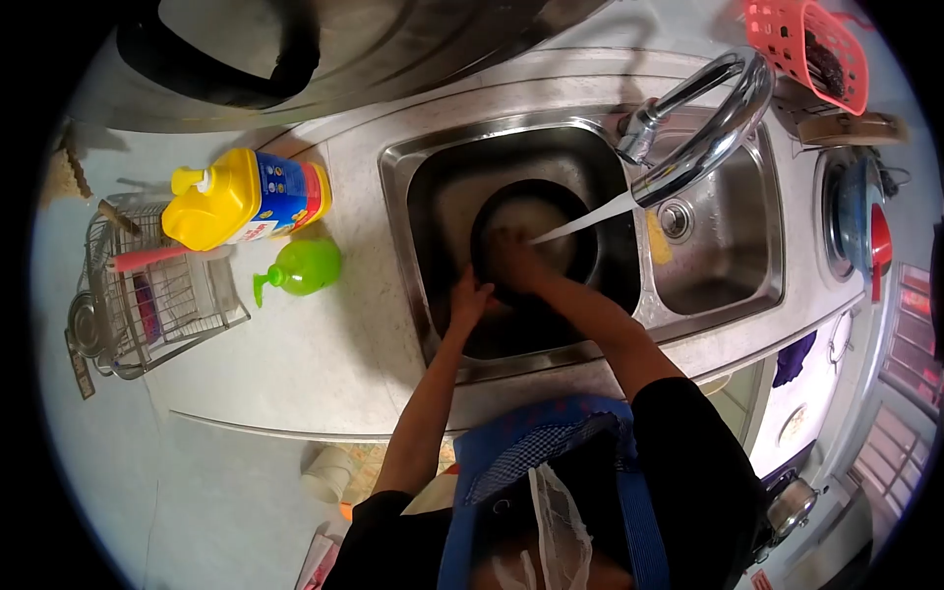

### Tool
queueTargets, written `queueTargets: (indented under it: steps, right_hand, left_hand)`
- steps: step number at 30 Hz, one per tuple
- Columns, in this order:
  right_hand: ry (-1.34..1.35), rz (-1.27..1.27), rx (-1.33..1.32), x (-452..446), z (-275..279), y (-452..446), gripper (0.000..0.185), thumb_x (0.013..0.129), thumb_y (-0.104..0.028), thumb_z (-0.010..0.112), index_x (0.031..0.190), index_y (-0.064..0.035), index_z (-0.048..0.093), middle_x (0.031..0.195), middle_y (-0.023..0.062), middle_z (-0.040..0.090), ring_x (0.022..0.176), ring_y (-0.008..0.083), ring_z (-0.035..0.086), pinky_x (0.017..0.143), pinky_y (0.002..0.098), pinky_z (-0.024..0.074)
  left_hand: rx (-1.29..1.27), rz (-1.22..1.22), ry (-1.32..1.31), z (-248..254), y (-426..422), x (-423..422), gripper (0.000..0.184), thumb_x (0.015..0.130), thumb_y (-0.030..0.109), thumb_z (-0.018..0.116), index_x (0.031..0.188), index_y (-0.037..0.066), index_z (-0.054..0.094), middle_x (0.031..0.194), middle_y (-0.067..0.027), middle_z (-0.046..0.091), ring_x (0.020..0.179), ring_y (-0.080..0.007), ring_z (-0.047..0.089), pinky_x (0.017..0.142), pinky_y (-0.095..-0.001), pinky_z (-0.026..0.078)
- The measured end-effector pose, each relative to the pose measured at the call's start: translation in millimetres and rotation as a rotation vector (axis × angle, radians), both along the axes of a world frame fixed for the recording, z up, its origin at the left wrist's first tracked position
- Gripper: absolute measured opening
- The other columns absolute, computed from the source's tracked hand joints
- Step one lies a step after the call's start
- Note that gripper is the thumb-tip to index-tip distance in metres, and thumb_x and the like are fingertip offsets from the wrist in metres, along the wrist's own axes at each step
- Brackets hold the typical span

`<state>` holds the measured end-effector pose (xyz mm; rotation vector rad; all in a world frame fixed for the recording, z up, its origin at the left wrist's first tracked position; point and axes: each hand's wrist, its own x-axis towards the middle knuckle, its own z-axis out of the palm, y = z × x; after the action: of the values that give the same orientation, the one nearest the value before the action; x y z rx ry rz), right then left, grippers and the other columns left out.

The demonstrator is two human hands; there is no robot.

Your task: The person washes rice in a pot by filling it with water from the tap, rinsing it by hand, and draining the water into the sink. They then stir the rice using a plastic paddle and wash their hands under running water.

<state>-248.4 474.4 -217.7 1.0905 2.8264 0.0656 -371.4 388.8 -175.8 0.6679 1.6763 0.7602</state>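
Note:
A dark round pan (582, 202) sits in the large left basin (393, 216) of a steel double sink. Water runs from the curved chrome faucet (742, 108) into the pan. My left hand (470, 300) is at the pan's near left edge, fingers closed around the rim. Inside the pan, under the water, is my right hand (516, 261); its fingers are blurred, and whether they hold anything cannot be made out. A yellow sponge (658, 239) lies at the left side of the right basin (723, 275).
On the counter to the left stand a yellow jug (231, 202) and a green pump bottle (307, 266), beside a wire rack (167, 295). A large metal pot (393, 49) is at the top. A pink basket (787, 39) is at the upper right.

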Motion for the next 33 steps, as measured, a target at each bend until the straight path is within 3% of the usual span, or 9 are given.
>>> queueTargets:
  steps: [6, 8, 10, 14, 17, 20, 22, 25, 33]
  right_hand:
    - [0.435, -0.608, -0.599, 48.1, -103.2, 3.4, 0.034, 0.076, -0.023, 0.047, 0.106, -0.0073, 0.052, 0.111, 0.0158, 0.048, 0.091, 0.0315, 0.052, 0.070, 0.0522, 0.0421]
    - [0.116, -0.662, -0.374, 31.6, -97.7, -27.1, 0.029, 0.077, -0.022, 0.046, 0.099, -0.0061, 0.057, 0.109, 0.0147, 0.050, 0.083, 0.0316, 0.056, 0.061, 0.0510, 0.0448]
    - [-0.293, -0.202, -0.140, 3.5, -71.3, -42.1, 0.039, 0.075, -0.019, 0.049, 0.111, -0.0054, 0.048, 0.118, 0.0167, 0.043, 0.098, 0.0281, 0.049, 0.068, 0.0448, 0.0456]
    - [0.040, 0.182, -0.061, 9.2, -2.9, 19.5, 0.039, 0.076, -0.019, 0.049, 0.112, -0.0064, 0.048, 0.121, 0.0178, 0.039, 0.084, 0.0283, 0.056, 0.056, 0.0428, 0.0475]
    - [0.248, -0.203, -0.216, 34.7, -54.0, 21.0, 0.038, 0.075, -0.022, 0.049, 0.110, -0.0071, 0.049, 0.122, 0.0179, 0.036, 0.087, 0.0308, 0.055, 0.057, 0.0442, 0.0476]
    - [-0.062, -0.562, -0.184, 24.0, -86.2, -21.7, 0.036, 0.075, -0.025, 0.050, 0.106, -0.0066, 0.049, 0.118, 0.0161, 0.039, 0.094, 0.0342, 0.050, 0.066, 0.0417, 0.0466]
    - [-0.255, -0.060, -0.274, 1.1, -89.5, -31.5, 0.032, 0.073, -0.016, 0.050, 0.104, -0.0098, 0.054, 0.110, 0.0142, 0.049, 0.088, 0.0270, 0.055, 0.060, 0.0380, 0.0478]
    - [0.090, -0.010, -0.237, 7.5, 17.9, 2.1, 0.033, 0.073, -0.016, 0.050, 0.105, -0.0116, 0.055, 0.109, 0.0164, 0.051, 0.086, 0.0263, 0.058, 0.061, 0.0397, 0.0480]
    - [0.346, -0.510, -0.833, 66.6, 10.5, 19.9, 0.022, 0.077, -0.021, 0.052, 0.095, -0.0104, 0.057, 0.076, 0.0088, 0.058, 0.069, 0.0198, 0.058, 0.056, 0.0321, 0.0465]
  left_hand:
    - [0.015, -0.067, 0.034, -0.6, 3.7, 1.8, 0.057, 0.073, 0.001, 0.056, 0.124, 0.001, 0.031, 0.063, -0.0116, 0.052, 0.048, -0.0188, 0.057, 0.043, -0.0295, 0.048]
    - [-0.020, 0.027, -0.078, 1.8, 3.1, 3.2, 0.056, 0.073, 0.000, 0.056, 0.123, -0.001, 0.031, 0.063, -0.0112, 0.052, 0.048, -0.0186, 0.057, 0.042, -0.0295, 0.048]
    - [-0.019, 0.051, -0.084, -6.3, -1.4, 2.7, 0.056, 0.073, 0.000, 0.055, 0.123, 0.000, 0.031, 0.063, -0.0108, 0.052, 0.048, -0.0185, 0.057, 0.042, -0.0292, 0.048]
    - [-0.009, 0.097, -0.163, 3.5, -2.7, 0.4, 0.052, 0.073, -0.001, 0.054, 0.121, 0.002, 0.035, 0.066, -0.0101, 0.054, 0.048, -0.0185, 0.057, 0.042, -0.0285, 0.048]
    - [-0.007, -0.020, -0.066, 12.2, 5.6, 2.4, 0.049, 0.073, -0.001, 0.054, 0.119, 0.002, 0.037, 0.068, -0.0105, 0.055, 0.049, -0.0188, 0.057, 0.042, -0.0286, 0.048]
    - [-0.038, 0.056, -0.080, 6.8, 5.0, 5.6, 0.047, 0.073, 0.000, 0.055, 0.117, 0.003, 0.039, 0.071, -0.0112, 0.057, 0.049, -0.0191, 0.057, 0.042, -0.0290, 0.048]
    - [-0.028, 0.026, -0.035, -4.0, 0.4, 4.1, 0.046, 0.072, 0.000, 0.055, 0.116, 0.004, 0.039, 0.071, -0.0118, 0.057, 0.050, -0.0197, 0.058, 0.042, -0.0295, 0.048]
    - [-0.021, -0.004, 0.013, 1.9, -1.8, 2.2, 0.046, 0.072, 0.000, 0.055, 0.116, 0.004, 0.039, 0.070, -0.0129, 0.057, 0.050, -0.0207, 0.058, 0.042, -0.0305, 0.048]
    - [-0.046, -0.009, -0.050, -14.8, -2.2, -1.1, 0.049, 0.073, 0.002, 0.057, 0.118, 0.003, 0.038, 0.066, -0.0135, 0.056, 0.049, -0.0222, 0.059, 0.042, -0.0322, 0.047]
